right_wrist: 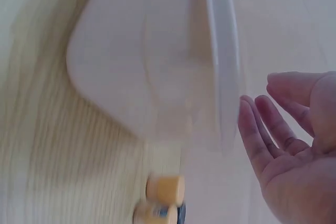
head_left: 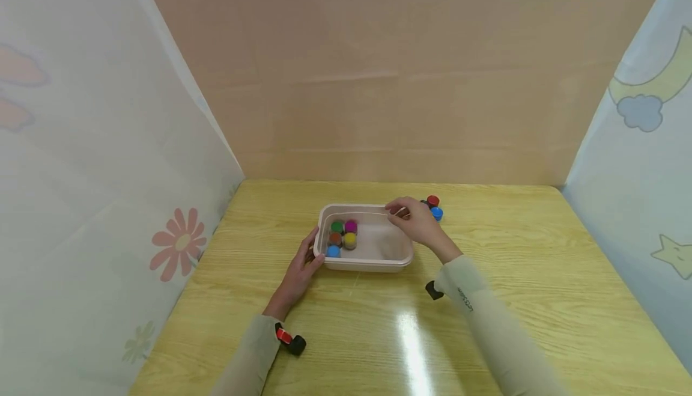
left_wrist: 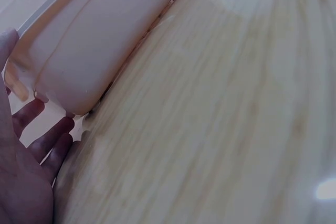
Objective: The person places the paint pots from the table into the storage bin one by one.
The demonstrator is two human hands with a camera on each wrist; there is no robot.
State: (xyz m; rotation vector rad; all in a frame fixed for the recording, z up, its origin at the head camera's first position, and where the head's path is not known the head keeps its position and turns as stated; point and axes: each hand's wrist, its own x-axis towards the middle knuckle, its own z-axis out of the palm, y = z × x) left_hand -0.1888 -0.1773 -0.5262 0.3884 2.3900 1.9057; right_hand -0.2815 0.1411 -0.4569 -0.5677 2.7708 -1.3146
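Observation:
A pale pink plastic container [head_left: 367, 262] stands on the wooden table, its outer wall also filling the top of the left wrist view. My left hand [head_left: 299, 273] holds its left end, thumb at the rim and fingers against the outside. Inside, at the left, sit several small round pots with coloured lids, among them a green-lidded pot [head_left: 337, 226], a yellow-lidded pot [head_left: 349, 240] and a blue-lidded pot [head_left: 333, 252]. Over the right rim hovers my right hand [head_left: 418, 223], fingers loosely bent with nothing in them, as the right wrist view [right_wrist: 294, 145] confirms.
Behind the right hand, a red-lidded pot [head_left: 433, 201], another blue-lidded pot [head_left: 437, 213] and a partly hidden dark one stand on the table [head_left: 519, 252]. A brown backdrop [head_left: 378, 113] rises at the table's far edge, with patterned side walls left and right.

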